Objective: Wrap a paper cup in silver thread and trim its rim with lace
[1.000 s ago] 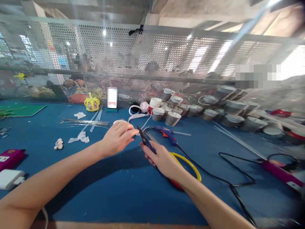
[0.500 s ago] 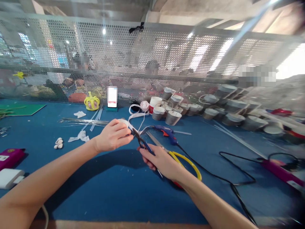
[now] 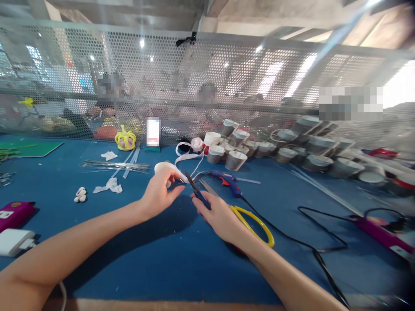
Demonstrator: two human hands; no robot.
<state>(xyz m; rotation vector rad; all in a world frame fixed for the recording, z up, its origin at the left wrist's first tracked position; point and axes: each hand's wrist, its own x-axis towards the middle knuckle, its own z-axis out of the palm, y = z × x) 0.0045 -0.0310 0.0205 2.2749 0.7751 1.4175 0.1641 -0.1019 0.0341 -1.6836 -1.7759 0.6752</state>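
Note:
My left hand (image 3: pixel 161 188) is near the middle of the table, its fingers curled around a white rounded piece (image 3: pixel 161 166) and its thumb stretched apart. The palm hides most of that piece. To the right, my right hand (image 3: pixel 218 212) is closed around dark blue-handled pliers (image 3: pixel 201 196). Their dark jaws point up and to the left, close to the left fingertips and a thin wire end. Behind the jaws lies a white ribbon (image 3: pixel 188 163) with a beaded strand. Yellow-handled scissors (image 3: pixel 256 226) lie partly under my right hand and wrist.
A blue glue gun (image 3: pixel 227 180) with a black cord lies right of the hands. Grey pots (image 3: pixel 236 160) stand along the back right. Thin wires (image 3: pixel 113 165), a yellow crown-like basket (image 3: pixel 125 139) and a phone (image 3: pixel 153 131) are at the back left. A perforated screen (image 3: pixel 181 86) borders the table.
My left hand has turned, its thumb now showing apart from the fingers. My right hand with the pliers has shifted slightly, and the pliers' lower handle end no longer shows.

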